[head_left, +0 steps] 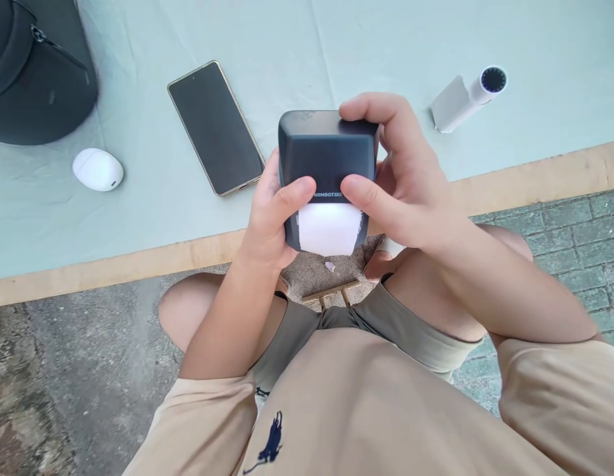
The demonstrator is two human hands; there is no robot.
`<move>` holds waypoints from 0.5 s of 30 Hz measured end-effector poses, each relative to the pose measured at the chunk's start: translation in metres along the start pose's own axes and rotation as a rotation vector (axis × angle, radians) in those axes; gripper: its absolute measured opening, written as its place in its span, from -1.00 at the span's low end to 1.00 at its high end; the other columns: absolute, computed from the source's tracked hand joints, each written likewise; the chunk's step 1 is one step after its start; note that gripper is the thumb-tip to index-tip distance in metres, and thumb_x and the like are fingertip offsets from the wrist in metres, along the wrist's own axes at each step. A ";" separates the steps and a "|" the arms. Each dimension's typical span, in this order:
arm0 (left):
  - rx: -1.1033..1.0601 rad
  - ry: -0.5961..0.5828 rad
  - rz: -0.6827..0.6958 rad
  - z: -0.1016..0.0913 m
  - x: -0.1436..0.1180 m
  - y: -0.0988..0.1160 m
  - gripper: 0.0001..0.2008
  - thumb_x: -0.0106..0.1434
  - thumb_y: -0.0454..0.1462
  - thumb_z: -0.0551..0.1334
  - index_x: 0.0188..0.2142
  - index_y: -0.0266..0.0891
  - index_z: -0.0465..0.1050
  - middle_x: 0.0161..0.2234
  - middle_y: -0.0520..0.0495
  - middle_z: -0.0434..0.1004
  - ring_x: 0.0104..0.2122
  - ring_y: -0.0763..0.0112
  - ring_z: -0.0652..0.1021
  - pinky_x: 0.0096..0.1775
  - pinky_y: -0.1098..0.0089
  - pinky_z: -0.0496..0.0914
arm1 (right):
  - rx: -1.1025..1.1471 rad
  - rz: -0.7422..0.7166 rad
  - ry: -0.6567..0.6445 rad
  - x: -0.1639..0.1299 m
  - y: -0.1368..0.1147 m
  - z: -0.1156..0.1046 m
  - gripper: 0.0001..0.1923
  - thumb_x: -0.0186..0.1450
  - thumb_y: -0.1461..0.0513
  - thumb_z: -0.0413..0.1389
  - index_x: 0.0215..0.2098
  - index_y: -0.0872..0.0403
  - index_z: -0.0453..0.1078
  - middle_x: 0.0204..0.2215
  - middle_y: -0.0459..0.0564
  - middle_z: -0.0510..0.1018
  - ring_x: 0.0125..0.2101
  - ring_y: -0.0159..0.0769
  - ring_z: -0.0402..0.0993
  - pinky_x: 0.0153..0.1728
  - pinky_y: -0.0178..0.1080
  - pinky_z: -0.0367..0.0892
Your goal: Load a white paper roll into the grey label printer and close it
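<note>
Holding: both bare hands have hold of one black device, lettered NIIMBOT and probably a label printer.
Left hand: closed along the device's left side, thumb pressed on the face beside the lettering; its other fingers are mostly hidden behind.
Right hand: wrapped around the right side, thumb on the face opposite the left thumb, one finger bent over the far top edge.
Black device: raised in front of the body, over the near edge of the table, its near end toward the lap.
White strip: lies across the near part of the device, below the lettering, its near edge looking uneven.
Progress: the device is up in a two-handed grip and the white strip is out on its near face; whether the strip is loose or fixed, and how much is left to do, cannot be told.
Table, left: black bag at the far corner, white rounded case nearer, dark-screened phone beside the left hand.
Table, right: white roll with a dark end, beyond the right hand.
Ground: small white scrap below the device.
</note>
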State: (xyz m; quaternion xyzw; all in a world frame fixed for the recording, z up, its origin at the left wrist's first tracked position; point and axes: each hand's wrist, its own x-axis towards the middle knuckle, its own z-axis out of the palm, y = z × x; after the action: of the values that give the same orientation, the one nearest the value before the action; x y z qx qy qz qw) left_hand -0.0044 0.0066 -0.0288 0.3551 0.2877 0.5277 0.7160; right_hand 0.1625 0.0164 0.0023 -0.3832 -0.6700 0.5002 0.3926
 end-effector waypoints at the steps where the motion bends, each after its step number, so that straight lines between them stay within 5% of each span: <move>1: 0.005 0.014 -0.009 0.001 -0.001 0.001 -0.56 0.18 -0.08 0.34 -0.02 -0.17 0.32 -0.05 -0.14 0.54 0.26 -0.05 0.38 0.12 0.07 0.45 | -0.008 -0.012 0.013 0.000 0.002 0.000 -0.53 0.33 0.04 0.13 0.13 -0.04 0.15 0.17 -0.02 0.31 0.04 -0.29 0.41 -0.21 -0.32 0.51; 4: -0.021 0.023 -0.027 0.005 -0.001 0.003 -0.62 0.22 -0.06 0.32 -0.03 -0.11 0.36 0.00 -0.11 0.54 0.32 -0.03 0.29 0.19 0.06 0.38 | -0.003 -0.035 0.005 0.003 0.007 -0.004 -0.56 0.31 0.08 0.13 0.11 -0.03 0.19 0.15 -0.04 0.36 0.09 -0.26 0.39 -0.06 -0.27 0.50; 10: -0.121 0.127 -0.047 0.011 0.005 0.002 -0.57 0.44 -0.02 -0.07 -0.18 -0.18 0.49 -0.03 -0.08 0.58 0.34 0.08 0.26 0.31 0.02 0.25 | -0.217 -0.084 0.081 0.006 0.007 -0.017 -0.64 0.36 0.08 0.00 0.11 -0.10 0.29 0.20 -0.12 0.36 0.23 -0.26 0.26 0.07 -0.23 0.44; 15: -0.111 0.168 -0.049 0.007 0.005 0.000 -0.68 0.43 -0.06 0.02 -0.13 -0.11 0.49 -0.11 0.00 0.62 0.33 0.14 0.27 0.32 0.04 0.24 | -0.246 -0.182 -0.061 0.007 0.007 -0.022 -0.42 0.27 0.08 0.13 0.23 -0.05 0.17 0.26 -0.03 0.30 0.17 -0.19 0.34 0.18 -0.12 0.39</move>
State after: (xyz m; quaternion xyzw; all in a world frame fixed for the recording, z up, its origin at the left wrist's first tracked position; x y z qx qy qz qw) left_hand 0.0021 0.0099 -0.0251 0.2621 0.3258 0.5530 0.7207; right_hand 0.1805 0.0320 0.0007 -0.3508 -0.7697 0.3881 0.3658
